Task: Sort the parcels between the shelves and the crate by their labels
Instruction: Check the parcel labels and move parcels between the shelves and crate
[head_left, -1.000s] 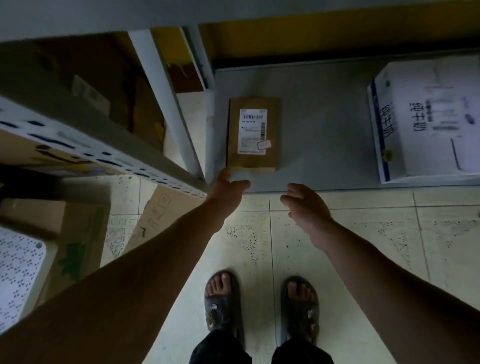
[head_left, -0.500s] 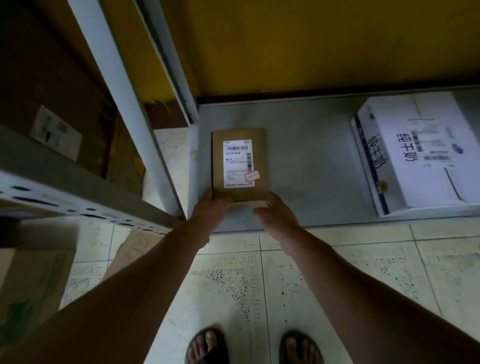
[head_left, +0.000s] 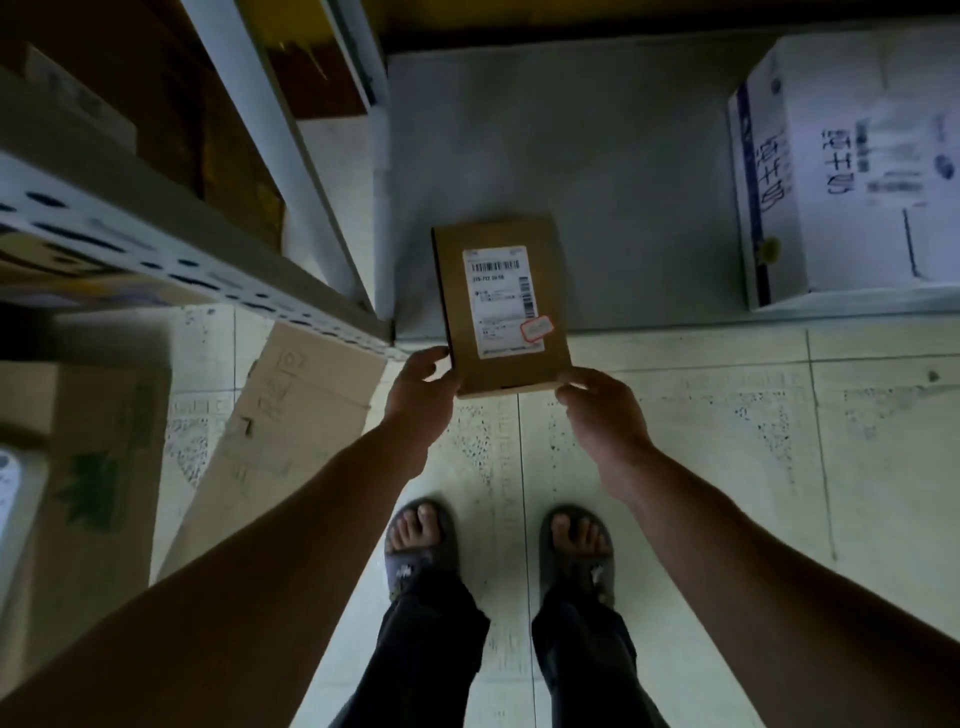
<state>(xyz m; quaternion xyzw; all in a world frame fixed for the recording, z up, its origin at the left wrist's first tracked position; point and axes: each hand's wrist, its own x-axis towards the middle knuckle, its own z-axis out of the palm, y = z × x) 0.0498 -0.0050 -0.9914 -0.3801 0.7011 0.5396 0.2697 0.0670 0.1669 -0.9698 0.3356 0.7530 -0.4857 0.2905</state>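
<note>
Parcels, large first: white carton (head_left: 852, 171) with blurred blue Chinese characters, far right on the grey shelf (head_left: 571, 156). Small brown parcel (head_left: 501, 364), barcode label (head_left: 503, 296) and red-bordered sticker (head_left: 536, 329) up, overhangs the shelf's near edge; left hand (head_left: 421, 389) and right hand (head_left: 602, 410) pinch its near corners.

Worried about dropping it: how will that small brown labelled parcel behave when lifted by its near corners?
Probably stiff: the brown parcel shows straight edges though the left hand and right hand pinch only its near corners. Likely light, since that pinch seems to carry it. Matte cardboard seems unlikely to slip.
</note>
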